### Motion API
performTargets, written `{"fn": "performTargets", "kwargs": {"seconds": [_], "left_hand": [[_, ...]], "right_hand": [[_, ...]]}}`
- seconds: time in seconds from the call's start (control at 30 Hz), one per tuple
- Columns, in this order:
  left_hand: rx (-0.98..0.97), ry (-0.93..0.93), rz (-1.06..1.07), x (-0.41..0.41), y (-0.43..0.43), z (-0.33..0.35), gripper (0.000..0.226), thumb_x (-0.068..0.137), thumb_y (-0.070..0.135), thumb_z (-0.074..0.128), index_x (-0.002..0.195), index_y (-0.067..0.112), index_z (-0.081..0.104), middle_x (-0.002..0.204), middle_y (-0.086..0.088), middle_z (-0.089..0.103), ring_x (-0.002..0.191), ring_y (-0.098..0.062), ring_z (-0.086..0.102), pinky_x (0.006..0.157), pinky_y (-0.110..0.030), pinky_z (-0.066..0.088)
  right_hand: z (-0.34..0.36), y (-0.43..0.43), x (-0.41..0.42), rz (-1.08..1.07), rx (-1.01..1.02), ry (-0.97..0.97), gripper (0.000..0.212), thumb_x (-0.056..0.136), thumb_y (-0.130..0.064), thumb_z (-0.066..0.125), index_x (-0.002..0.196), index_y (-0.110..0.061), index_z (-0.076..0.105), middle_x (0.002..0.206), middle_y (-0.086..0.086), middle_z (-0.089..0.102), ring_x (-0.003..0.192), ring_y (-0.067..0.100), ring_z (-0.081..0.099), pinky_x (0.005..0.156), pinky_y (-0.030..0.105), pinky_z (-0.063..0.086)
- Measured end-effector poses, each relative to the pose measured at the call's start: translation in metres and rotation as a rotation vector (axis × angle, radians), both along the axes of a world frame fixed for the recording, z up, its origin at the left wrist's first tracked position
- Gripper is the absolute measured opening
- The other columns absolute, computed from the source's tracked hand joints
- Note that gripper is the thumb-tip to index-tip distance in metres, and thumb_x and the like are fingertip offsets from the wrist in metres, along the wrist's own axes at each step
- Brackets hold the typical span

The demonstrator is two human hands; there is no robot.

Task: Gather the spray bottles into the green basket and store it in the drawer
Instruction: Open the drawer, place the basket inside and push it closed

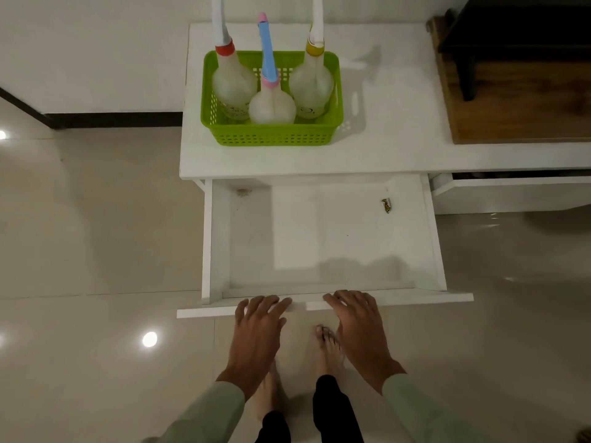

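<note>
A person stands barefoot on a pale tiled floor [80,235] before a white counter [383,129], seen from above by a head-worn camera. At the frame's 9 o'clock side the floor runs to a white wall with a dark skirting strip [115,119]; a round light reflection [149,339] glints at 8 o'clock.

On the counter, toward 12 o'clock, sits the green basket [271,134], a slotted plastic tray holding three spray bottles upright. From left: the red-collared bottle [232,84] in the basket's left end, the blue-and-pink bottle [271,105] in the middle against the near wall, and the yellow-collared bottle [311,87] in the right end. The three stand close together, their necks rising toward the camera.

Below the counter's near edge the white drawer [217,238] stands pulled fully out, filling the centre of the frame. Its floor is bare but for a small crumpled wrapper [386,205] near the far right corner, at about 2 o'clock within the drawer, and a brownish smudge [243,192] at the far left corner.

At 6 o'clock the left hand [256,330] lies with fingers spread, its tips on the drawer's front panel; the right hand [358,324], just beside it, is likewise spread with fingertips over the same edge. Neither grips anything. Pale green sleeves [220,410] cover both forearms.

At 2 o'clock a dark wooden surface [518,103] adjoins the counter.
</note>
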State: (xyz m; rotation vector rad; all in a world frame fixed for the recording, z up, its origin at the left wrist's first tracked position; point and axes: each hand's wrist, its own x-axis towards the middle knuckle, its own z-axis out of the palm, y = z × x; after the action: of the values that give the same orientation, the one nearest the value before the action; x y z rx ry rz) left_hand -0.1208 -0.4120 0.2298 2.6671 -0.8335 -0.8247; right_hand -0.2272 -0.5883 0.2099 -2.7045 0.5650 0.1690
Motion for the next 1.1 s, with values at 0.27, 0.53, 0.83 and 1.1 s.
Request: {"fn": "performTargets", "kwargs": {"seconds": [0.27, 0.53, 0.83, 1.1], "left_hand": [[-0.011, -0.051, 0.057, 0.001, -0.007, -0.003, 0.044, 0.081, -0.002, 0.072, 0.118, 0.023, 0.07, 0.115, 0.0, 0.072, 0.111, -0.026, 0.064, 0.1, -0.048, 0.049], [0.011, 0.003, 0.029, 0.002, -0.007, -0.007, 0.042, 0.095, 0.012, 0.06, 0.134, 0.025, 0.058, 0.134, 0.002, 0.061, 0.129, -0.022, 0.05, 0.114, -0.041, 0.034], [-0.024, 0.054, 0.099, 0.003, -0.007, 0.001, 0.034, 0.102, 0.023, 0.047, 0.135, 0.025, 0.057, 0.135, 0.005, 0.06, 0.128, -0.016, 0.051, 0.114, -0.033, 0.034], [-0.256, -0.048, 0.273, 0.09, -0.04, 0.034, 0.036, 0.098, 0.026, 0.056, 0.133, 0.02, 0.059, 0.133, -0.002, 0.063, 0.12, -0.021, 0.06, 0.104, -0.036, 0.047]], "right_hand": [[0.009, -0.008, 0.006, 0.089, 0.001, 0.067, 0.059, 0.067, -0.018, 0.031, 0.108, -0.018, 0.074, 0.1, -0.001, 0.071, 0.091, 0.026, 0.067, 0.083, 0.041, 0.054], [0.014, -0.01, 0.009, 0.12, -0.021, 0.132, 0.043, 0.074, -0.017, 0.046, 0.104, -0.017, 0.077, 0.096, 0.0, 0.073, 0.085, 0.024, 0.069, 0.076, 0.04, 0.057], [0.014, -0.019, 0.013, 0.138, 0.064, 0.19, 0.036, 0.08, -0.016, 0.057, 0.111, -0.022, 0.075, 0.104, -0.005, 0.074, 0.093, 0.021, 0.069, 0.08, 0.037, 0.053], [0.054, -0.071, 0.103, -0.192, 0.294, -0.126, 0.037, 0.094, -0.029, 0.063, 0.131, -0.025, 0.063, 0.125, -0.009, 0.067, 0.112, 0.014, 0.063, 0.095, 0.033, 0.052]]}}
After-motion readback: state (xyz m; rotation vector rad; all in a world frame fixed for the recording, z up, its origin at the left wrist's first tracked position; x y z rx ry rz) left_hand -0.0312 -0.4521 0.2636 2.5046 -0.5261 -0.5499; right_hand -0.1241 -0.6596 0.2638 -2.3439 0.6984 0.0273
